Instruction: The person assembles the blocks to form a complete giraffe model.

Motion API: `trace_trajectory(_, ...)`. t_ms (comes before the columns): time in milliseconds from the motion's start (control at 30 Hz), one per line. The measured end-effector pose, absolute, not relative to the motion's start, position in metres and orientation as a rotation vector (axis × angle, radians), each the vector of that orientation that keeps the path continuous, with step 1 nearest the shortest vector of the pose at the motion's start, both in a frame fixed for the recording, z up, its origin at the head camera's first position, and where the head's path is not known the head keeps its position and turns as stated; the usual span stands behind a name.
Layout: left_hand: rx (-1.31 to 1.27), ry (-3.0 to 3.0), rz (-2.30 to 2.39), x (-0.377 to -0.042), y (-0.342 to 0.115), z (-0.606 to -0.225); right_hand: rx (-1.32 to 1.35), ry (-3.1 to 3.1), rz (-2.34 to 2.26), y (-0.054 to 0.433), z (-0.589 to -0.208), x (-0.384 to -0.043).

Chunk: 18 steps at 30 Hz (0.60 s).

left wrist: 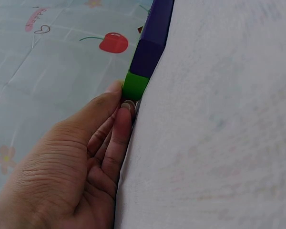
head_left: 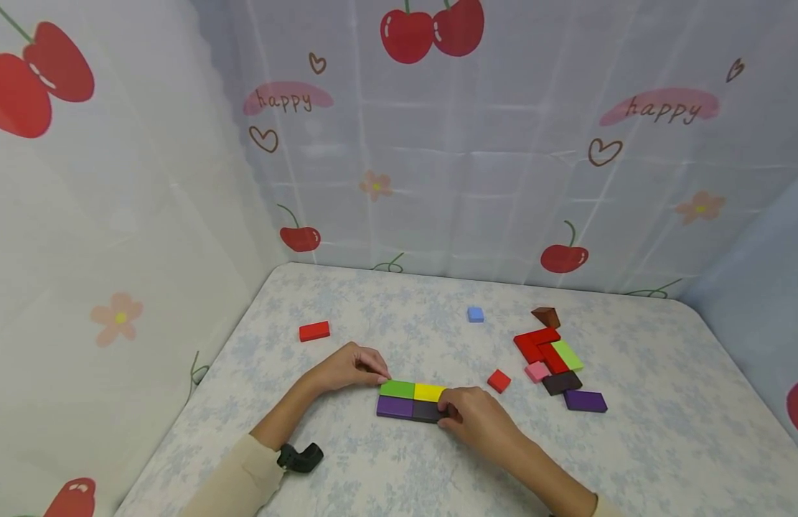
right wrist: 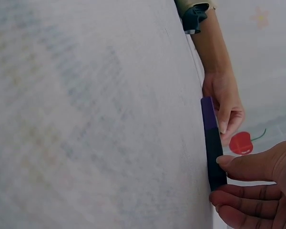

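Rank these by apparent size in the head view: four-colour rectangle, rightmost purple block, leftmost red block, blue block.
1. Four-colour rectangle, partly covered by the right hand
2. Rightmost purple block
3. Leftmost red block
4. Blue block
True sizes are unsure; distances from the camera differ.

Booth-like space, cherry-print curtains

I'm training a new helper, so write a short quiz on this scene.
1. True or false: the left hand is nearer the yellow block than the green block.
2. In the head view, the block directly below the yellow block is ____.
3. Which block lies farthest left in the head view? A pink; B blue; C red.

Key: 1 false; 2 the black block; 3 C, the red block.
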<state>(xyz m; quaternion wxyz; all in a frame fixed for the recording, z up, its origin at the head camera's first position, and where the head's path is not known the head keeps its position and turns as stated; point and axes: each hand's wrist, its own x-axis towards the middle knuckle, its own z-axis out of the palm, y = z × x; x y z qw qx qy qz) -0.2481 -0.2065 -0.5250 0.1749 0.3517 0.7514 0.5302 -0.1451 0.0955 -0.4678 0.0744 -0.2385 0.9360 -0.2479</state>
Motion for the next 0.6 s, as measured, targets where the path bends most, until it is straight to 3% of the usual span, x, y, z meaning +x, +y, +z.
trace_trajectory(600, 1.034, 2.122, 1.506, -0.249, -0.208, -0.525, -0.594, 3.040, -0.742, 0.119, -0.443, -0.154)
